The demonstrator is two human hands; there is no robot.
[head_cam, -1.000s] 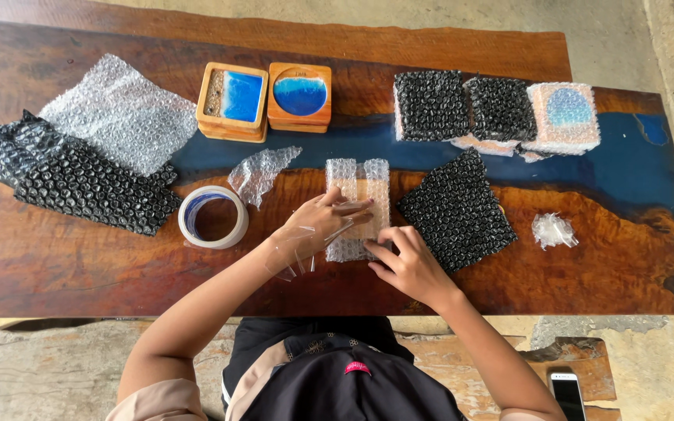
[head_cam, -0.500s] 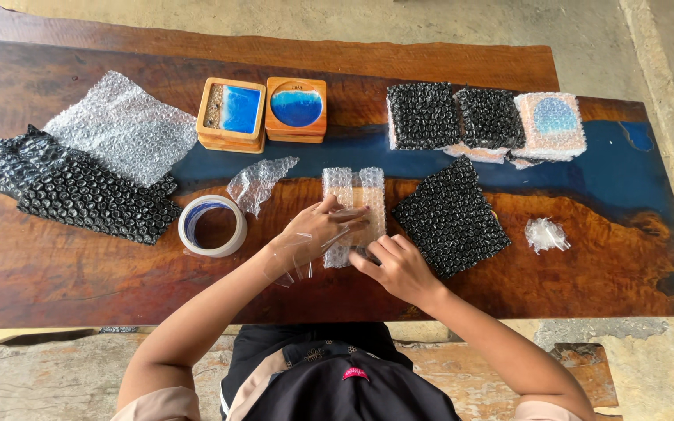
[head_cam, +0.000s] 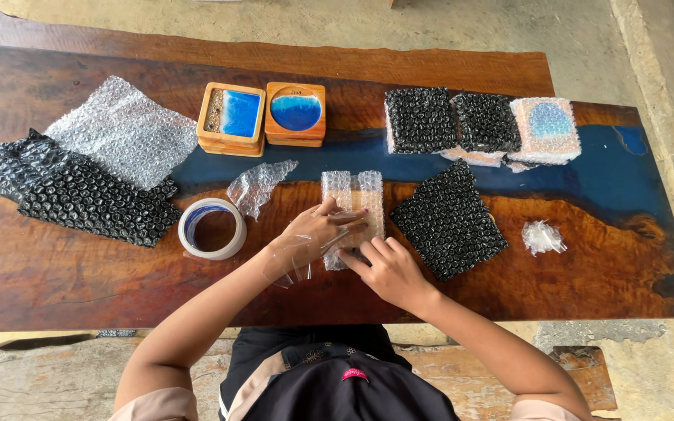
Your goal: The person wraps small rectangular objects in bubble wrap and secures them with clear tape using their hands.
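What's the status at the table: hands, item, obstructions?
Left hand and right hand press on bubble-wrapped piece. Tape strips on left fingers. Tape roll alongside.

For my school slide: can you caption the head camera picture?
Both hands, left hand and right hand, press a bubble-wrapped block beside a tape roll.

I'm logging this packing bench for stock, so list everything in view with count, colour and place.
Table: one, dark wood with a blue streak, under everything.
Bare coasters: two stacks, wood and blue, far left of centre.
Wrapped coasters: three bundles, two black, one clear, far right.
Tape roll: one, white, left of the hands.
Bubble wrap sheets: clear and black, at left.
Black sheet: one, right of the hands.
Clear scraps: two, near the roll and at right.
Half-wrapped piece: one, clear wrap, centre.
Left hand: on the piece, tape strips stuck to it.
Right hand: at its near edge.
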